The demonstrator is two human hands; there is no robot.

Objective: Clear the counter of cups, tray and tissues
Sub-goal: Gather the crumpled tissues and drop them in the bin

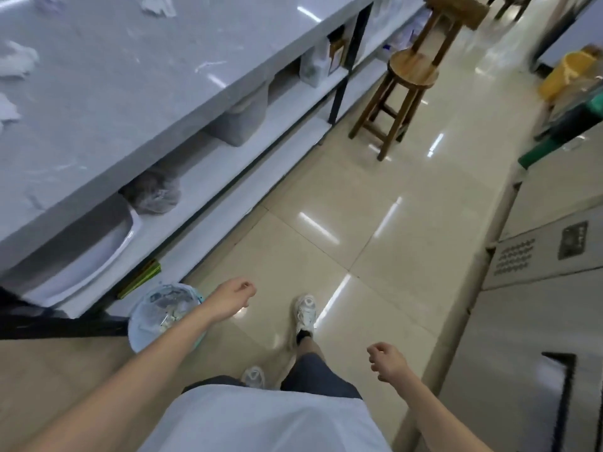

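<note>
1. Nearest, I see the right hand (pixel 388 362) low over the tiled floor (pixel 375 197), fingers loosely curled, holding nothing.
2. Just beyond, the left hand (pixel 233 300) hangs with its fingers curled inward, also empty, its forearm crossing over a pale blue bin (pixel 153 321) that stands on the floor by the counter's end.
3. Further left, the grey counter (pixel 124 93) stretches away, with crumpled tissues (pixel 16 62) lying on its far-left part.
4. Farthest, a wooden stool (pixel 396 99) stands on the floor beside the counter's shelves.
5. I cannot see any cups or tray.
</note>
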